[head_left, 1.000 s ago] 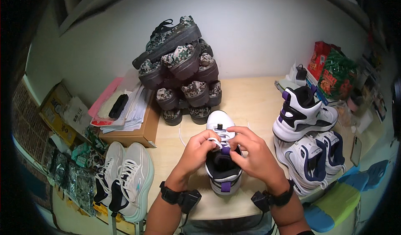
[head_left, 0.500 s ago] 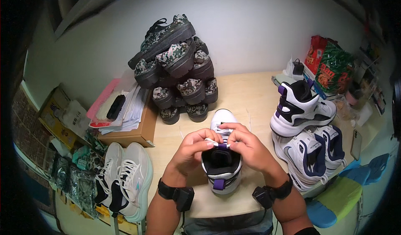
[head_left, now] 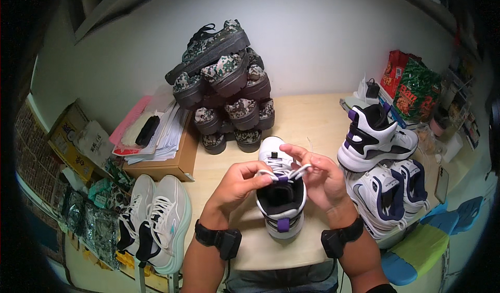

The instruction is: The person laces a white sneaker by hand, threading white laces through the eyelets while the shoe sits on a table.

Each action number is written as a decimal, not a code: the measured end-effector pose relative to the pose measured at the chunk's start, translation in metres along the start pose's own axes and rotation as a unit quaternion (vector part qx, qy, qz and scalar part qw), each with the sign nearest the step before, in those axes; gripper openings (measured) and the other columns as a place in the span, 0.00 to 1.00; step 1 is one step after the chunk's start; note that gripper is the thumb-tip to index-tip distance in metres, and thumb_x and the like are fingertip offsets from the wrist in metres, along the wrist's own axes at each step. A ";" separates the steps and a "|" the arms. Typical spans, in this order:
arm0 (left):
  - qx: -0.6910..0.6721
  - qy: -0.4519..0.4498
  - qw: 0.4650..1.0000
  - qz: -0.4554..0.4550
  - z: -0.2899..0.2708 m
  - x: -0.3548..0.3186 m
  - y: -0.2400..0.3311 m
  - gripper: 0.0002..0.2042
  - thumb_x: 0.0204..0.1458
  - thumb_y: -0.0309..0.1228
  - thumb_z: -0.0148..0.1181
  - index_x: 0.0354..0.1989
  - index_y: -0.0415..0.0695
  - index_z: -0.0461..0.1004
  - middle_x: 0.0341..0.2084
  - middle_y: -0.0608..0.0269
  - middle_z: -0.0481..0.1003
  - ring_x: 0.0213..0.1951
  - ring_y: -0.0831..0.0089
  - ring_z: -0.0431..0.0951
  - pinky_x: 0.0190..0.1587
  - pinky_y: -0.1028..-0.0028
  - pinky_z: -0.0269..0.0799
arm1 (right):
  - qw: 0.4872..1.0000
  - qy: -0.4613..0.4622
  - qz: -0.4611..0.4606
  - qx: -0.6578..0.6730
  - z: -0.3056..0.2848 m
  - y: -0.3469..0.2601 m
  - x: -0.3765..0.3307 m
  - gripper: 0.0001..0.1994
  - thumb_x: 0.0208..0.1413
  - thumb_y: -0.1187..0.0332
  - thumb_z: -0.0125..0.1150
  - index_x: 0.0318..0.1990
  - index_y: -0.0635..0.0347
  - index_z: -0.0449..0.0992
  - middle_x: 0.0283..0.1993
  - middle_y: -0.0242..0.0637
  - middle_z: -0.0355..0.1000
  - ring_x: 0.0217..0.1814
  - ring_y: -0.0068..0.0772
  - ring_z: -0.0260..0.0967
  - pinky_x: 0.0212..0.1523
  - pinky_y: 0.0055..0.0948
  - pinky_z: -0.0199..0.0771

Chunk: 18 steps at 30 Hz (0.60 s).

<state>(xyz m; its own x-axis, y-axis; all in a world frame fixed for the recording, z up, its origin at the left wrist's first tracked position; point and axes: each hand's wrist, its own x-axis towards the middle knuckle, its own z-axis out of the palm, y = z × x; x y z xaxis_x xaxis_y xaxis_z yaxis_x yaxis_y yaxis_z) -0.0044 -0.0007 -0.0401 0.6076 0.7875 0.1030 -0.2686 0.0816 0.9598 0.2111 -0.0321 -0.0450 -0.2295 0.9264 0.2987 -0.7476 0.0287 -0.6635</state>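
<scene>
A white high-top sneaker (head_left: 281,221) with black lining and purple tabs stands at the table's near side, its toe pointing away from me. My left hand (head_left: 242,186) pinches a white shoelace (head_left: 265,173) in a loop at the left of the tongue. On the other side, my right hand (head_left: 324,181) holds another loop of the lace at its fingers, with the index finger stretched out over the lacing. How the lace lies between those fingers is partly hidden. Both wrists carry black straps with small boxes.
Several camouflage shoes (head_left: 224,77) are stacked at the back. Left are a cardboard box (head_left: 161,168) bearing papers and a pair of pale running shoes (head_left: 172,222). A matching high-top (head_left: 367,136) rests by white-and-navy sneakers (head_left: 377,191) at right, near a phone (head_left: 441,183) and snack bags (head_left: 416,90).
My right hand has shifted right and its fingers have spread, drawing a lace loop up beside the tongue. The left hand still pinches its loop. The view has shifted slightly.
</scene>
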 end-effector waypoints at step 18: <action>-0.045 -0.024 0.998 -0.038 -0.003 -0.002 -0.001 0.06 0.56 0.27 0.59 0.34 0.36 0.73 0.37 0.61 0.73 0.40 0.75 0.70 0.47 0.75 0.64 | 0.975 0.164 -0.032 0.143 0.002 -0.025 -0.005 0.13 0.63 0.59 0.48 0.37 0.58 0.73 0.18 0.25 0.48 0.26 0.27 0.52 0.47 0.39 0.61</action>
<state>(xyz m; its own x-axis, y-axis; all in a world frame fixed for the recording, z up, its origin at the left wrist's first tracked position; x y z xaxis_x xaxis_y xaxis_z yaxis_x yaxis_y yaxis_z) -0.0070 -0.0004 -0.0424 0.6636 0.7467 0.0457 -0.2847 0.1956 0.9384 0.2300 -0.0381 -0.0289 -0.0005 0.9978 0.0657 -0.9079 0.0271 -0.4184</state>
